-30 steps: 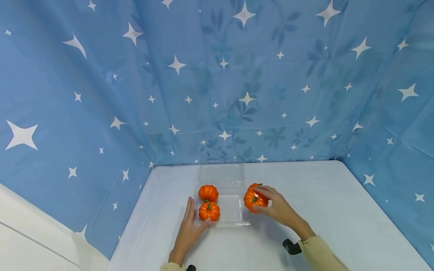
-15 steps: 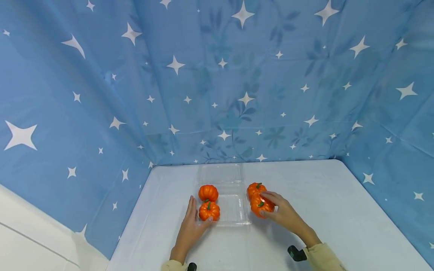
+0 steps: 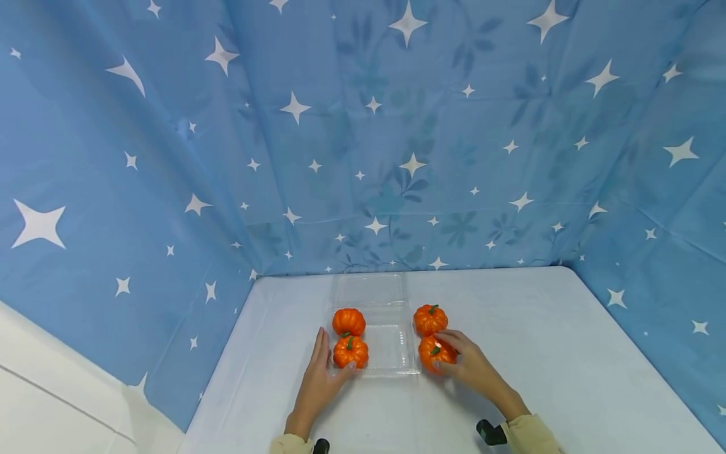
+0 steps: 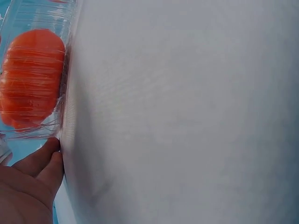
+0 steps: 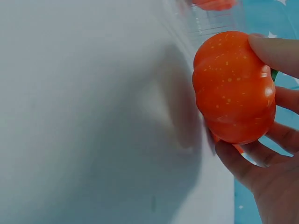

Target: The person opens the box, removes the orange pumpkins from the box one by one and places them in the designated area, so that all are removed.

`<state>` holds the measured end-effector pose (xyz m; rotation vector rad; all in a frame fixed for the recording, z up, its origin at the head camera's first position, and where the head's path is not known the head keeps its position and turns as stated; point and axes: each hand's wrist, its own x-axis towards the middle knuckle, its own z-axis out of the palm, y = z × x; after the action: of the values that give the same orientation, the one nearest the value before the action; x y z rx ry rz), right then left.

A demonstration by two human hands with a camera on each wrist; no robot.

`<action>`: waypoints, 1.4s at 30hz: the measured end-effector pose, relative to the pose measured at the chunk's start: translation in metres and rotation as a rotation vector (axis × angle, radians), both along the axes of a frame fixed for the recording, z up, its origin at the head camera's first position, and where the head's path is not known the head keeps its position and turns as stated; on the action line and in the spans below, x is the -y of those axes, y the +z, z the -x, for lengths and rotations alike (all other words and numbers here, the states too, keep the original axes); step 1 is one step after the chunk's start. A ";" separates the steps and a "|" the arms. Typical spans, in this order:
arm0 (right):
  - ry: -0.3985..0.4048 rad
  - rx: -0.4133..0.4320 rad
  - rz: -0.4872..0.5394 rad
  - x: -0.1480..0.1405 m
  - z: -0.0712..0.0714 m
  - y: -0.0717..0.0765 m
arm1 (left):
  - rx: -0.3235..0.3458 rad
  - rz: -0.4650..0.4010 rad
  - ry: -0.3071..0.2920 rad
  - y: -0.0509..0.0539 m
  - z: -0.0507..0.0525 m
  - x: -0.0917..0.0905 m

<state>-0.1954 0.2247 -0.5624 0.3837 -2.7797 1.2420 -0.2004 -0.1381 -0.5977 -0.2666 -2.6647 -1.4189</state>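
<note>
A clear plastic container with its lid folded back holds two orange pumpkins, a rear one and a front one, in its left half. My left hand rests at the container's left front corner, fingers straight, thumb at the front edge; in the left wrist view the fingertips touch its wall. Right of the container, my right hand grips a pumpkin between thumb and fingers, as the right wrist view also shows for this pumpkin. Another pumpkin sits just behind it.
A white-covered table lies under everything. Behind it and on both sides hangs a blue curtain with white stars. A white surface stands at the lower left.
My right hand has moved its pumpkin rightward and then toward the front, so the pumpkin behind shows more fully. My left hand has barely moved.
</note>
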 end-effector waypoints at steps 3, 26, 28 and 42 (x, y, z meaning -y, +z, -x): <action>-0.018 0.010 -0.012 0.001 0.000 -0.005 | -0.009 -0.004 -0.002 0.000 0.000 0.000; -0.079 -0.087 0.000 0.007 -0.005 -0.019 | 0.000 -0.024 0.003 -0.004 0.000 -0.001; -0.079 -0.079 0.011 0.008 -0.003 -0.013 | -0.001 -0.014 0.005 -0.003 -0.001 0.000; 0.024 -0.088 0.043 0.034 0.034 0.029 | 0.011 -0.003 0.009 0.000 0.000 0.000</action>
<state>-0.2290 0.1909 -0.5330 0.4580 -2.6780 1.2563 -0.2004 -0.1378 -0.5980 -0.2467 -2.6686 -1.4250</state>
